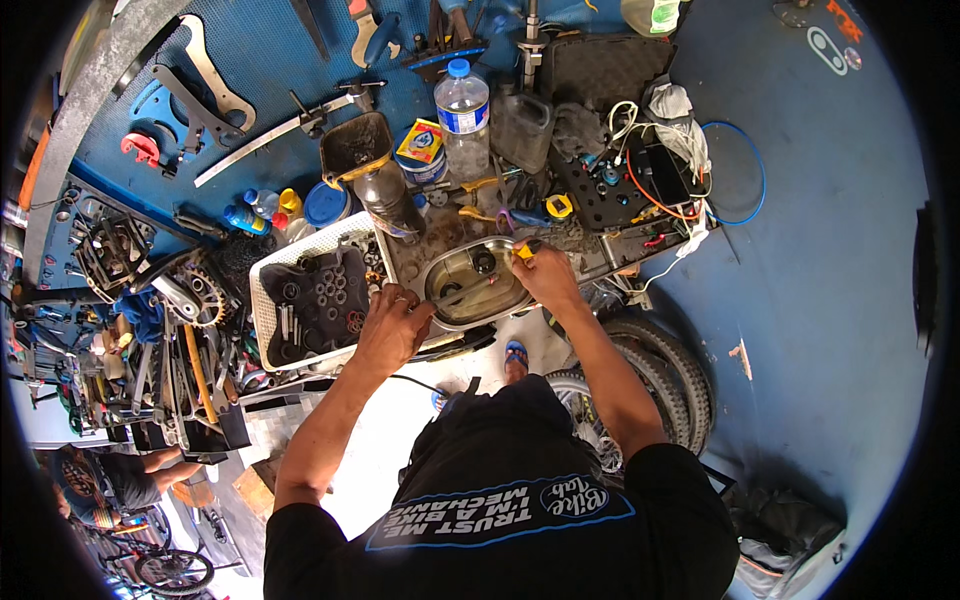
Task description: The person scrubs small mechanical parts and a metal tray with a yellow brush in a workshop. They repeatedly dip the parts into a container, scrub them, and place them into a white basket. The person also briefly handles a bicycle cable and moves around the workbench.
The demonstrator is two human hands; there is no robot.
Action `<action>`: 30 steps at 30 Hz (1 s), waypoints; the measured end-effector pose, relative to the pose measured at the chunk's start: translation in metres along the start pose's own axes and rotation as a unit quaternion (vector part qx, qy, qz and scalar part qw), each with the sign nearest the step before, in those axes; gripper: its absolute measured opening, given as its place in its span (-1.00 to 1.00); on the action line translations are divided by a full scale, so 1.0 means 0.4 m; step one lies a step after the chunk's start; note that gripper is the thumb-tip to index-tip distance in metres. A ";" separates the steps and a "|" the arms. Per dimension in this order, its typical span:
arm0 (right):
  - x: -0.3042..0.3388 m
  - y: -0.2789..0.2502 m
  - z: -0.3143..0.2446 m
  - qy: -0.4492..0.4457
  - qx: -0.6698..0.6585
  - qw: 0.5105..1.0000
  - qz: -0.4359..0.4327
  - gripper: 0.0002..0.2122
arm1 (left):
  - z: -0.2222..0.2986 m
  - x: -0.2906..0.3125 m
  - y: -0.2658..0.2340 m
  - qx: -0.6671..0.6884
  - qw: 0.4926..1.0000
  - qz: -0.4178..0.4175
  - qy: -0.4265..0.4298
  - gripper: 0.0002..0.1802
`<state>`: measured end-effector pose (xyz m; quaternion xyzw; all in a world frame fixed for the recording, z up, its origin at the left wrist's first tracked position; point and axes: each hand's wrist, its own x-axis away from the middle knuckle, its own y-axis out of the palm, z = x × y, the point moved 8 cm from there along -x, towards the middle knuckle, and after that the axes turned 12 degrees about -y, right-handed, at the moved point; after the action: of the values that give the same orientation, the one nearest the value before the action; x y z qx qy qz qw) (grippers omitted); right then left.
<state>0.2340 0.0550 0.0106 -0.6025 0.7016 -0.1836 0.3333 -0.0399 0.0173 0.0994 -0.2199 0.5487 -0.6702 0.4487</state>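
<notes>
An oval metal tray (470, 322) with shallow, murky liquid stands on the workbench in front of me. A dark round part (484, 262) lies in it. My right hand (548, 278) is closed at the tray's right end around a yellow-and-black handled tool (525, 252), whose working end I cannot make out. My left hand (393, 328) is at the tray's left end, beside the white basket, with its fingers bent together. Whatever it grips is hidden. A thin pale strip (458, 296) reaches from near its thumb into the tray. The white basket (262, 310) holds rings and small metal parts on dark cloth.
Behind the tray stand a clear bottle with a blue cap (465, 110), a dark bottle (388, 200) and a blue tub (422, 160). A yellow tape measure (559, 206) and tangled cables (680, 130) are at the right. Bicycle tyres (665, 370) lean below the bench; tools crowd the left.
</notes>
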 end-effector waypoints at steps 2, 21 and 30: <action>-0.002 -0.016 -0.017 -0.022 0.044 0.999 0.017 -0.76 | -0.006 0.001 0.006 -0.009 1.000 0.005 0.000 -0.69; 0.045 0.106 -0.139 -0.026 -0.160 0.987 0.005 -0.66 | -0.008 -0.048 0.026 -0.009 1.000 -0.001 -0.010 -0.52; 0.051 0.096 -0.121 0.028 -0.146 0.989 -0.011 -0.78 | -0.006 -0.062 0.032 -0.001 0.999 -0.027 -0.032 -0.51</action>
<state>0.1720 0.0363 0.0146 -0.6472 0.7230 -0.0998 0.2203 -0.0247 0.0396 0.0915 -0.2562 0.5288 -0.6742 0.4475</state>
